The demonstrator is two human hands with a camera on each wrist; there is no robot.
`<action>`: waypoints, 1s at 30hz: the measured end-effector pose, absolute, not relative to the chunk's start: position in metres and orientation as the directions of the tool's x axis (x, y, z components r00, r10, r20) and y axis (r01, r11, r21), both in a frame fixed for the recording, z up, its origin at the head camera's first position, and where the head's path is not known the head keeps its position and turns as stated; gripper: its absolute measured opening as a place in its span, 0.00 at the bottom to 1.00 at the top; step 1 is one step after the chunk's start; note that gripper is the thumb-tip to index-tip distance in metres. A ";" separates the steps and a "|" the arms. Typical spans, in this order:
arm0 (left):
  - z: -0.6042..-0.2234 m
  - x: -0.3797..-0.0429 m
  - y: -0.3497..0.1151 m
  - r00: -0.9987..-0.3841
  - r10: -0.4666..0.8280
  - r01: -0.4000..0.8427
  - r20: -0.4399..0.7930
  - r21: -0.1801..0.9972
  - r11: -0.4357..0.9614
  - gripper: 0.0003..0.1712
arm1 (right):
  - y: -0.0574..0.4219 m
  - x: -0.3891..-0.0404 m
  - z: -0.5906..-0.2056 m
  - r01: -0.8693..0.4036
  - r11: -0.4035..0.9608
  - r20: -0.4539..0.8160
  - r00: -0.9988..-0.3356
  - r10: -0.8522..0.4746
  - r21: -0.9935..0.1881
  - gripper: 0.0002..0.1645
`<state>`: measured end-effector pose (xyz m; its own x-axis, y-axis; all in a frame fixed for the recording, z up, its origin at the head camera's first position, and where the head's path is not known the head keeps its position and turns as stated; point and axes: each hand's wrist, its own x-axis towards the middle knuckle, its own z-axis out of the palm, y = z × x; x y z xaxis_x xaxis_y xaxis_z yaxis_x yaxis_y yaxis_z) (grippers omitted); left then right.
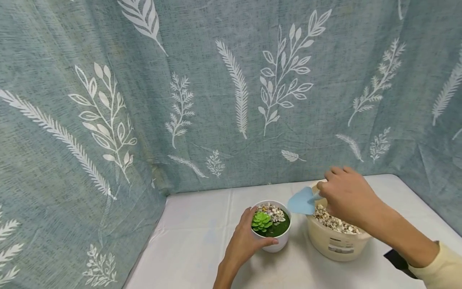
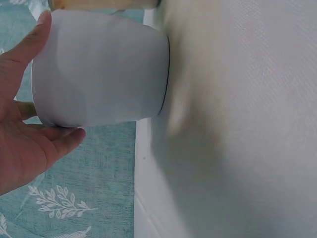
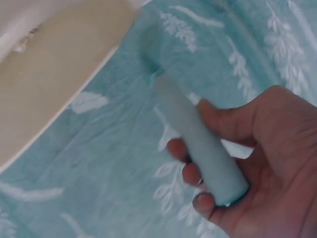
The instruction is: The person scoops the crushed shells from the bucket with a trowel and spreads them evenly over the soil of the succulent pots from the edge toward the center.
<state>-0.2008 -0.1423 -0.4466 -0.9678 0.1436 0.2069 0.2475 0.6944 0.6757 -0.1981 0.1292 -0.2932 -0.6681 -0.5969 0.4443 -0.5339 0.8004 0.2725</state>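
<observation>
My left hand (image 1: 244, 237) holds a white flower pot (image 1: 275, 245) round its side, thumb at the front and fingers on the left rim. Inside the pot lie green moss (image 1: 277, 229), a bright green succulent (image 1: 261, 221) and a patch of small mixed pebbles (image 1: 271, 212). In the left wrist view the flower pot (image 2: 104, 67) shows its smooth outer wall. My right hand (image 1: 346, 196) grips a light blue trowel (image 1: 302, 201) by its handle, above a cream tub. The blade points left, between tub and pot. The right wrist view shows fingers round the trowel handle (image 3: 200, 141).
The cream tub (image 1: 333, 247), holding many small pebbles (image 1: 333, 220), stands right of the pot on a white-covered table (image 1: 187, 237). A blue-green curtain (image 1: 202, 92) with white leaf prints hangs behind and at the left.
</observation>
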 end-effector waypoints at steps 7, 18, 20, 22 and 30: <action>-0.444 -0.201 -0.129 -0.943 0.188 0.324 0.276 0.619 0.716 0.62 | 0.187 -0.192 -0.298 -0.540 0.836 0.582 -0.651 -0.488 0.097 0.05; -0.429 -0.204 -0.061 -0.723 0.361 0.669 0.589 0.468 0.577 0.39 | 0.236 -0.204 -0.316 -0.433 0.858 0.517 -0.686 -0.512 0.275 0.10; -0.430 -0.203 -0.047 -0.726 0.386 0.671 0.569 0.462 0.580 0.36 | 0.236 -0.210 -0.323 -0.445 0.831 0.484 -0.675 -0.556 0.334 0.13; -0.432 -0.202 -0.036 -0.738 0.400 0.660 0.543 0.458 0.595 0.35 | 0.235 -0.216 -0.332 -0.465 0.791 0.462 -0.644 -0.610 0.398 0.16; -0.438 -0.198 -0.016 -0.752 0.377 0.639 0.540 0.458 0.618 0.34 | 0.217 -0.237 -0.362 -0.444 0.658 0.356 -0.588 -0.726 0.608 0.24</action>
<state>-0.1982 -0.0158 -0.4380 -0.7521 0.3774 0.5403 0.6391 0.6177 0.4583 -0.2371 0.2170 -0.3618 -0.5882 -0.7260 0.3563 -0.4441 0.6582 0.6079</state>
